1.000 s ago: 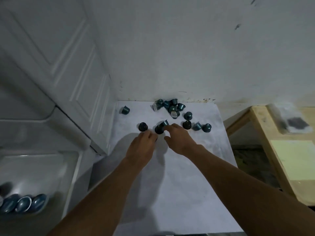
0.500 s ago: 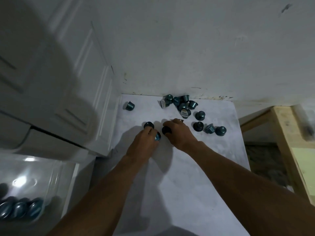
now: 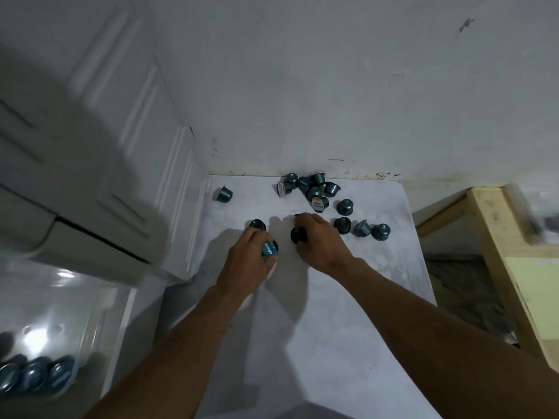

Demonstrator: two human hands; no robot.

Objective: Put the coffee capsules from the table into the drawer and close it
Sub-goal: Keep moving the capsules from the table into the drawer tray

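White table (image 3: 332, 343) is filling a corner under a bare wall (image 3: 332, 86); the left hand (image 3: 245, 263) is curling round a blue-foil capsule (image 3: 269, 248), and the right hand (image 3: 322, 241) is pinching a dark capsule (image 3: 298, 234), the two hands lying close but not touching; about thirteen loose capsules (image 3: 314, 193) are sitting beyond them, mostly piled against the wall; three stored capsules (image 3: 33, 375) are resting in the open drawer (image 3: 121, 313), which is lying down and left of the hands, nearer the left hand, so that hand is probably delivering first.
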